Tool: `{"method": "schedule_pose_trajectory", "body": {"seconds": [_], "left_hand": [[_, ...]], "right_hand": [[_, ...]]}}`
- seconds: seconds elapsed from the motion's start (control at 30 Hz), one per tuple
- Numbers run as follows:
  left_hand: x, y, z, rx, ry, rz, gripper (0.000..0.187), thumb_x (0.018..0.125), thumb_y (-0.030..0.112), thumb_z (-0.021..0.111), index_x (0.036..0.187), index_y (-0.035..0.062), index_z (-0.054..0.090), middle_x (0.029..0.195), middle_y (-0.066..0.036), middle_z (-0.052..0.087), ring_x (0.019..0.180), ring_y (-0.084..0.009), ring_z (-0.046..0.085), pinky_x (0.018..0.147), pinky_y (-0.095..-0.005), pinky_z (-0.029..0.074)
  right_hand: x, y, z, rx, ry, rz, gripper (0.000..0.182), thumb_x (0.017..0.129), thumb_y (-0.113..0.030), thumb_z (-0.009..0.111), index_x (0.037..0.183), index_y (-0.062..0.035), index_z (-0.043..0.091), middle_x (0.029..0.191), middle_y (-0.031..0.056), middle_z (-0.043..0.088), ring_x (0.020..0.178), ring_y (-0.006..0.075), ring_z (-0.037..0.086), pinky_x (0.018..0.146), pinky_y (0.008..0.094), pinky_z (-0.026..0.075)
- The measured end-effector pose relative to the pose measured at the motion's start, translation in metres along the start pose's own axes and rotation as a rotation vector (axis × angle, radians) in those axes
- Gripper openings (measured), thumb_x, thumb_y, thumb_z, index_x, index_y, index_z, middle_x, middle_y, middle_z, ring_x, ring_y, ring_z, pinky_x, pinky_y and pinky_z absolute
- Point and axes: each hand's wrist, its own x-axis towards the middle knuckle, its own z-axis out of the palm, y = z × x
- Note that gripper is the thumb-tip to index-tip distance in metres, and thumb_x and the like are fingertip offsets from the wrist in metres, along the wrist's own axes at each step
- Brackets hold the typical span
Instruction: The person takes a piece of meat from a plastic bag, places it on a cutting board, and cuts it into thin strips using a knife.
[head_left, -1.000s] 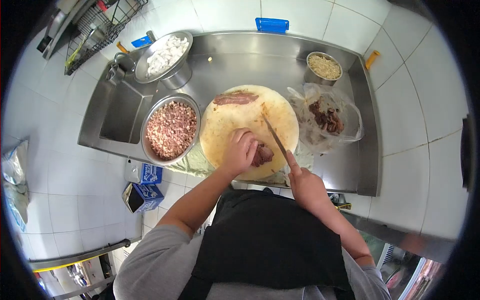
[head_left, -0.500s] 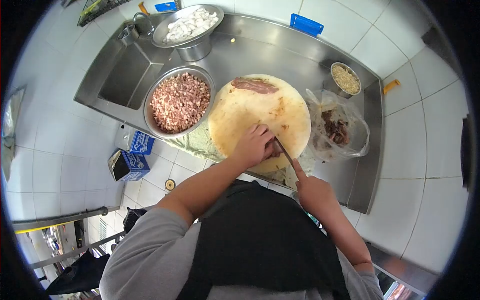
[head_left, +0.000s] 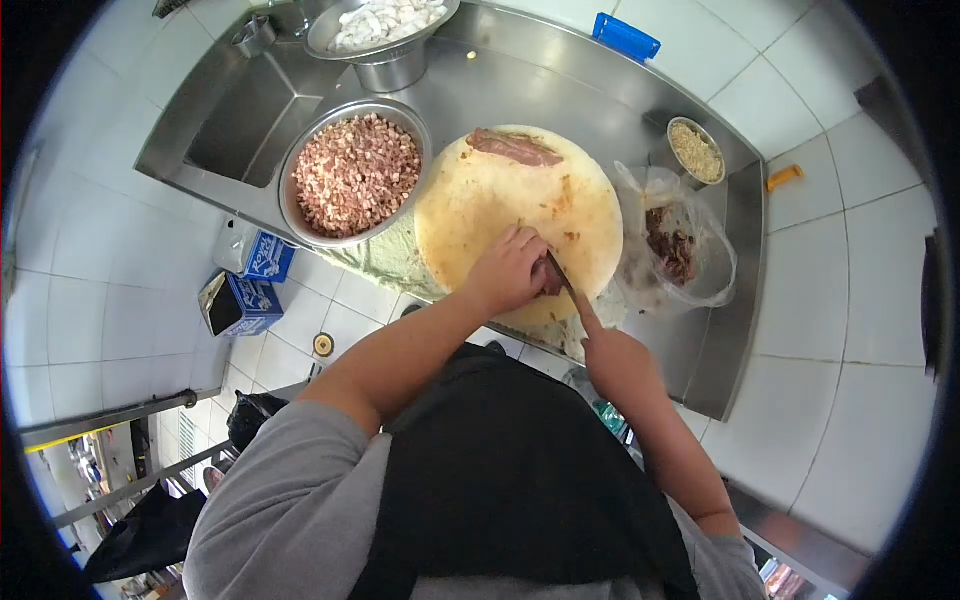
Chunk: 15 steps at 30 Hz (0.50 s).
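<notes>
My left hand point(head_left: 513, 270) presses on a piece of raw meat point(head_left: 551, 283) near the front of a round cutting board point(head_left: 470, 215), its fingers curled over the meat and partly hiding it. Gripped by its handle in my right hand point(head_left: 620, 362) is a knife point(head_left: 565, 277), index finger stretched along it. The blade lies against the meat, right beside my left fingertips. A longer strip of raw meat point(head_left: 514, 148) rests at the board's far edge.
Left of the board stands a metal bowl point(head_left: 428, 165) of diced meat point(head_left: 358, 175). Behind it, a colander point(head_left: 452, 12) holds white pieces. To the right are a plastic bag point(head_left: 712, 280) with dark scraps and a tin of shreds point(head_left: 697, 152). A sink point(head_left: 250, 135) is at far left.
The view has tilted slightly, so the counter sits higher in the picture. My left hand stays on the meat, and the knife remains at it with only a small shift.
</notes>
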Motion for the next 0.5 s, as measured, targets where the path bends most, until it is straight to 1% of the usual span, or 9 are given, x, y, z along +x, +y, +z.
{"method": "schedule_pose_trajectory", "body": {"seconds": [0.03, 0.13, 0.17, 0.27, 0.33, 0.37, 0.43, 0.47, 0.5], "left_hand": [[0.001, 0.0, 0.0, 0.012, -0.053, -0.019, 0.025, 0.082, 0.016, 0.07, 0.102, 0.0039, 0.061, 0.109, -0.016, 0.061, 0.108, -0.0377, 0.058, 0.098, -0.0449, 0.049], [-0.001, 0.0, -0.001, 0.007, -0.036, -0.001, 0.027, 0.082, 0.016, 0.07, 0.104, 0.004, 0.061, 0.11, -0.016, 0.061, 0.109, -0.0373, 0.057, 0.098, -0.0449, 0.049], [-0.004, 0.001, 0.0, 0.003, -0.039, 0.001, 0.027, 0.082, 0.016, 0.07, 0.104, 0.004, 0.061, 0.11, -0.016, 0.061, 0.109, -0.0373, 0.057, 0.098, -0.0449, 0.049], [-0.001, 0.001, -0.001, 0.022, 0.015, 0.031, 0.026, 0.082, 0.016, 0.07, 0.104, 0.0044, 0.061, 0.109, -0.015, 0.061, 0.109, -0.0369, 0.057, 0.098, -0.0449, 0.049], [-0.002, 0.002, 0.001, -0.009, 0.082, 0.024, 0.026, 0.082, 0.016, 0.07, 0.103, 0.0049, 0.06, 0.107, -0.015, 0.061, 0.108, -0.0367, 0.057, 0.097, -0.0444, 0.049], [-0.002, 0.001, 0.001, -0.01, 0.083, 0.015, 0.026, 0.082, 0.016, 0.07, 0.103, 0.0049, 0.06, 0.107, -0.015, 0.061, 0.108, -0.0367, 0.057, 0.097, -0.0444, 0.049], [-0.002, -0.001, 0.004, -0.02, 0.058, 0.019, 0.026, 0.082, 0.015, 0.07, 0.104, 0.0047, 0.06, 0.107, -0.015, 0.06, 0.107, -0.0367, 0.058, 0.097, -0.0442, 0.049], [-0.002, -0.001, 0.005, -0.024, 0.063, 0.018, 0.026, 0.082, 0.015, 0.07, 0.104, 0.0047, 0.06, 0.107, -0.015, 0.06, 0.107, -0.0367, 0.058, 0.097, -0.0442, 0.049], [-0.001, -0.001, 0.003, -0.009, 0.066, 0.034, 0.026, 0.082, 0.015, 0.069, 0.105, 0.0043, 0.06, 0.107, -0.016, 0.06, 0.107, -0.0369, 0.058, 0.098, -0.0445, 0.049]], "right_hand": [[0.008, 0.003, 0.011, 0.026, 0.037, -0.006, 0.076, 0.103, -0.023, 0.052, 0.168, -0.0172, 0.011, 0.091, 0.0245, 0.073, 0.081, 0.0419, 0.073, 0.073, 0.054, 0.058], [0.029, 0.001, 0.013, 0.073, 0.092, -0.019, 0.077, 0.103, -0.022, 0.053, 0.167, -0.0167, 0.011, 0.091, 0.0245, 0.073, 0.081, 0.0415, 0.073, 0.073, 0.0542, 0.057], [0.027, 0.0, 0.011, 0.075, 0.09, -0.014, 0.077, 0.103, -0.022, 0.053, 0.167, -0.0167, 0.011, 0.091, 0.0245, 0.073, 0.081, 0.0415, 0.073, 0.073, 0.0542, 0.057], [0.006, -0.007, -0.023, 0.001, 0.027, -0.005, 0.077, 0.103, -0.021, 0.053, 0.168, -0.0196, 0.011, 0.091, 0.0255, 0.073, 0.081, 0.0421, 0.072, 0.074, 0.0546, 0.057], [-0.014, -0.007, -0.03, -0.019, -0.007, -0.014, 0.076, 0.104, -0.022, 0.053, 0.168, -0.0203, 0.012, 0.091, 0.0258, 0.073, 0.083, 0.0422, 0.072, 0.075, 0.0543, 0.057], [-0.008, -0.006, -0.023, -0.022, -0.014, -0.018, 0.076, 0.104, -0.022, 0.053, 0.168, -0.0203, 0.012, 0.091, 0.0258, 0.073, 0.083, 0.0422, 0.072, 0.075, 0.0543, 0.057], [0.007, -0.002, 0.004, 0.094, -0.005, 0.019, 0.076, 0.103, -0.022, 0.053, 0.167, -0.019, 0.013, 0.093, 0.026, 0.073, 0.084, 0.0424, 0.072, 0.076, 0.054, 0.057], [0.014, -0.001, 0.011, 0.088, -0.005, 0.021, 0.076, 0.103, -0.022, 0.053, 0.167, -0.019, 0.013, 0.093, 0.026, 0.073, 0.084, 0.0424, 0.072, 0.076, 0.054, 0.057], [0.024, -0.004, 0.011, 0.107, 0.01, 0.037, 0.077, 0.103, -0.022, 0.054, 0.167, -0.0206, 0.012, 0.094, 0.0275, 0.072, 0.086, 0.044, 0.072, 0.078, 0.0558, 0.056]]}}
